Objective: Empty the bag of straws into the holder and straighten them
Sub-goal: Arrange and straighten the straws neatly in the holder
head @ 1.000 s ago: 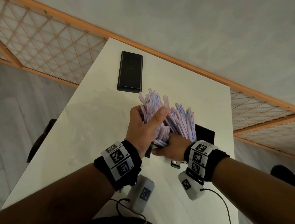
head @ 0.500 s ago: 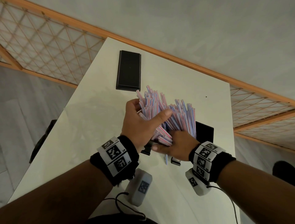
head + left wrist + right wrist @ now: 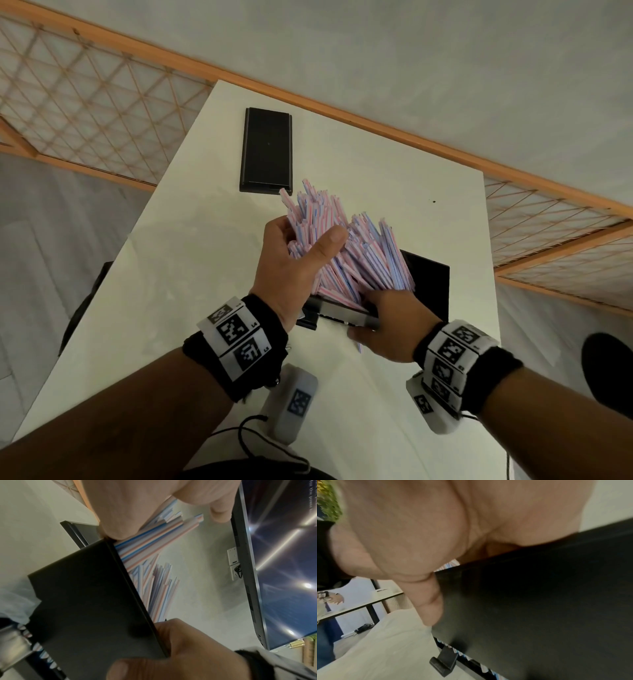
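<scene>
A thick bunch of pink, blue and white striped straws (image 3: 356, 253) stands fanned out in the black holder (image 3: 430, 284) at the table's right side. My left hand (image 3: 301, 240) grips the left part of the bunch, thumb across the front. My right hand (image 3: 370, 317) holds the holder's near wall, thumb on the outside. In the left wrist view the straws (image 3: 150, 545) rise past the holder's dark wall (image 3: 94, 601). In the right wrist view my thumb (image 3: 429, 601) presses on that wall (image 3: 539, 601), and straw ends (image 3: 484, 669) show in a low slot.
A flat black lid (image 3: 269, 150) lies on the white table (image 3: 191, 274) beyond the straws. One loose straw (image 3: 359, 347) pokes out under my right hand. Something pale and translucent (image 3: 13, 601) lies left of the holder. The table's right edge runs close to the holder.
My left hand has pulled its share of the straws a little up and to the left, spreading the fan. The right hand has settled lower on the holder's near wall.
</scene>
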`<state>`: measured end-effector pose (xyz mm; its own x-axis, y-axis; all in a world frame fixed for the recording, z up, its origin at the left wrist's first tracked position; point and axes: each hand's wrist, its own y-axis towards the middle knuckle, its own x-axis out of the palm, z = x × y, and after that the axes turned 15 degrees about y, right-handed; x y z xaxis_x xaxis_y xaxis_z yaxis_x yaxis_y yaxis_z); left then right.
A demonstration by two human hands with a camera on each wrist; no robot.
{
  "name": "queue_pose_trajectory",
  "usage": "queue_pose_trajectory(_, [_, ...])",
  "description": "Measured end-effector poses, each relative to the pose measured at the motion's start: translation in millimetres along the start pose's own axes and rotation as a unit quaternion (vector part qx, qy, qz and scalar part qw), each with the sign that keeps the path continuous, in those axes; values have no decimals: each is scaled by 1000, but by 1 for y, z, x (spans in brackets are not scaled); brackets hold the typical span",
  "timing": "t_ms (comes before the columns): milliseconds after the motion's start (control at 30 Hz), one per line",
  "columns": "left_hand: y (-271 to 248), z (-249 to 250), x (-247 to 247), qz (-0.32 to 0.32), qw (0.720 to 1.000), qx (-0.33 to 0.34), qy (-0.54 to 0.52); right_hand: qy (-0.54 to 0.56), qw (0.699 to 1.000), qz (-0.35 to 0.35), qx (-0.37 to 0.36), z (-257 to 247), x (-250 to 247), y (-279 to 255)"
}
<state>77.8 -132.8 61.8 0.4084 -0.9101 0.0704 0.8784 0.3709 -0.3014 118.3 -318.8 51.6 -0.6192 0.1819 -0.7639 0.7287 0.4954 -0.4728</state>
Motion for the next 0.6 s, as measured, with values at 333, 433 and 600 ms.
queue_pose_trajectory(333, [4,-5,-1,13,1000,-14,17,7,992,-47,120,-13,6,21])
queue_pose_trajectory(433, [3,-5,0,5,1000,-17,4,43,985,-95,134,-21,-2,29])
queue_pose_trajectory(600, [6,-9,-1,0,1000,-21,1,6,979,-155,132,-36,-10,40])
